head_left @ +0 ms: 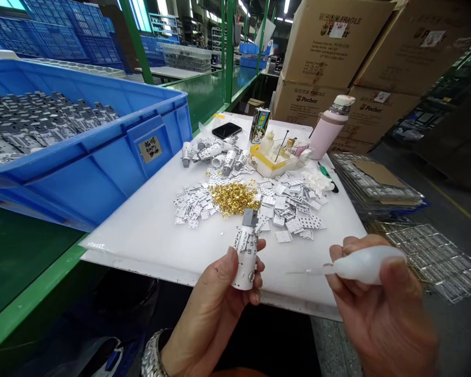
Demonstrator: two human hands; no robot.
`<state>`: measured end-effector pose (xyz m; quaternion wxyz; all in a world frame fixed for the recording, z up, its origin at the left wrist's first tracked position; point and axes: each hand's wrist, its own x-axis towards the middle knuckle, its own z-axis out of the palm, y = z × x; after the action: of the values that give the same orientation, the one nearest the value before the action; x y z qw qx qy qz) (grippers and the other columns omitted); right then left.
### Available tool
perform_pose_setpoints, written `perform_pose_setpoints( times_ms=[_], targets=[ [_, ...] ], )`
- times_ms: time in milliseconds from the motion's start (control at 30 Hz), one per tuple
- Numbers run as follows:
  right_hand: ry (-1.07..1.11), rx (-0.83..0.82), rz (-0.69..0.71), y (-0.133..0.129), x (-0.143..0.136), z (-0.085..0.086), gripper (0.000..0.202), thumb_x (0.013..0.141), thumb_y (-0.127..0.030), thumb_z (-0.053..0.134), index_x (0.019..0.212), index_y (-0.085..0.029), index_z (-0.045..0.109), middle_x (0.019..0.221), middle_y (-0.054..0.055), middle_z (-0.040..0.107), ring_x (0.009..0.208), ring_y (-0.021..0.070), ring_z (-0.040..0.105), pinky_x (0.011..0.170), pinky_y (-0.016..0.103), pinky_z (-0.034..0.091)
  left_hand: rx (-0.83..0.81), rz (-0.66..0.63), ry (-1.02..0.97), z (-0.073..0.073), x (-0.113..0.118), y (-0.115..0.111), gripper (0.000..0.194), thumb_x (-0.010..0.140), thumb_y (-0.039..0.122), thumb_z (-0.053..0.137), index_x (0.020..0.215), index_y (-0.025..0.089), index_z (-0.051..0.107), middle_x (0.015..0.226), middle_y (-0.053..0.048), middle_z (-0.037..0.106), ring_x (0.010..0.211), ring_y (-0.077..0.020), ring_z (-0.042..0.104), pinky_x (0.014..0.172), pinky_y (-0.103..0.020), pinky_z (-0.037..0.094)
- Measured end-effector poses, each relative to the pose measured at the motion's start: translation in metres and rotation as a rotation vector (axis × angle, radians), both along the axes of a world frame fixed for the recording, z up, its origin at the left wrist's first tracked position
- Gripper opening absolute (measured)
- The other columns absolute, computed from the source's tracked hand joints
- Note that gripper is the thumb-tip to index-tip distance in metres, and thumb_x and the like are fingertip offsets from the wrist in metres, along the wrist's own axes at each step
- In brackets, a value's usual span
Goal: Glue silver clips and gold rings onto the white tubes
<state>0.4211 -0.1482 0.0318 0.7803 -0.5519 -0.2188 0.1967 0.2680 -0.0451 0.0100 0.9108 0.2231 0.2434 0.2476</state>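
My left hand (223, 293) is closed around a white cylindrical model part (245, 256), held upright with its grey block end at the top. Small grey details and lattice strips cover the part's side. In my right hand (384, 309) lies a soft white glue bottle (371, 264), its thin needle tip pointing left toward the model part but apart from it. Beyond my hands, a pile of gold rings (233, 198) sits between flat white plastic pieces (196, 204) on the left and more white plates (290, 204) on the right.
A blue crate (102, 178) full of similar parts stands left. Several finished-looking cylinders (227, 159) lie at the back of the white table (141, 235), near a phone (226, 130), a yellow-edged tray (272, 167) and a pink bottle (329, 131). Cardboard boxes (317, 57) rise behind.
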Motion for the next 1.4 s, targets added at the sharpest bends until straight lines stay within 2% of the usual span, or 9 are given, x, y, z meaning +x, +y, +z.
perform_pose_setpoints(
  times_ms=[100,200,300,433,600,867,1167,1400],
  targets=[
    [-0.075,-0.025,-0.030,-0.001,0.000,0.001,0.028,0.075,-0.051,0.075,0.077,-0.023,0.069,0.073,0.003,0.057,0.054,0.0112,0.049,0.039,0.019,0.042,0.070,-0.043,0.000,0.000,0.000,-0.002,0.037,0.090,0.040,0.060,0.117,0.016,0.068,0.089,-0.008,0.074,0.073,-0.0137,0.067,0.057,-0.019,0.056],
    [-0.092,-0.008,-0.065,-0.001,-0.003,0.000,0.024,0.076,-0.048,0.075,0.080,-0.025,0.072,0.080,0.003,0.057,0.058,0.0117,0.053,0.040,0.019,0.044,0.084,-0.067,0.060,0.000,0.000,-0.002,0.031,0.093,0.033,0.057,0.118,0.018,0.067,0.109,-0.013,0.074,0.092,-0.0210,0.071,0.065,-0.024,0.062],
    [-0.104,0.019,-0.104,0.001,-0.009,0.000,0.023,0.078,-0.047,0.074,0.081,-0.024,0.073,0.081,0.003,0.056,0.061,0.0128,0.055,0.041,0.019,0.044,0.094,-0.059,0.091,0.001,0.000,-0.002,0.030,0.095,0.030,0.053,0.119,0.019,0.067,0.121,-0.012,0.070,0.105,-0.0248,0.068,0.072,-0.030,0.064],
    [-0.228,0.017,-0.132,0.006,-0.016,0.000,0.022,0.083,-0.045,0.069,0.077,-0.023,0.071,0.071,0.002,0.054,0.061,0.0137,0.052,0.042,0.019,0.039,0.124,-0.063,0.074,0.002,-0.001,-0.002,0.027,0.096,0.027,0.052,0.112,0.021,0.072,0.114,-0.007,0.073,0.103,-0.0230,0.068,0.078,-0.032,0.063],
    [-0.390,-0.061,-0.200,0.007,-0.016,-0.007,0.023,0.085,-0.046,0.067,0.080,-0.024,0.071,0.078,0.004,0.059,0.076,0.0208,0.056,0.060,0.031,0.046,0.139,-0.051,0.084,0.000,-0.001,-0.003,0.027,0.095,0.028,0.053,0.113,0.021,0.072,0.112,-0.007,0.074,0.104,-0.0221,0.067,0.083,-0.032,0.062],
    [-0.521,-0.143,-0.220,0.008,-0.014,-0.013,0.025,0.087,-0.046,0.064,0.082,-0.022,0.069,0.080,0.007,0.059,0.078,0.0234,0.057,0.060,0.034,0.047,0.139,-0.074,0.083,-0.003,0.000,-0.002,0.027,0.095,0.030,0.053,0.110,0.019,0.073,0.113,-0.008,0.072,0.102,-0.0221,0.066,0.083,-0.033,0.061],
    [-0.528,-0.127,-0.214,0.008,-0.017,-0.011,0.022,0.086,-0.044,0.067,0.080,-0.024,0.071,0.078,0.005,0.058,0.084,0.0231,0.055,0.062,0.032,0.045,0.129,-0.082,0.106,-0.004,0.000,-0.001,0.028,0.095,0.030,0.053,0.112,0.019,0.072,0.113,-0.009,0.071,0.102,-0.0232,0.065,0.083,-0.034,0.061],
    [-0.547,-0.121,-0.206,0.008,-0.017,-0.011,0.017,0.087,-0.039,0.067,0.081,-0.023,0.071,0.080,0.005,0.059,0.084,0.0227,0.056,0.064,0.033,0.045,0.127,-0.066,0.093,-0.006,0.001,0.000,0.026,0.095,0.028,0.054,0.109,0.020,0.074,0.114,-0.008,0.073,0.102,-0.0226,0.066,0.080,-0.030,0.061]
  ],
)
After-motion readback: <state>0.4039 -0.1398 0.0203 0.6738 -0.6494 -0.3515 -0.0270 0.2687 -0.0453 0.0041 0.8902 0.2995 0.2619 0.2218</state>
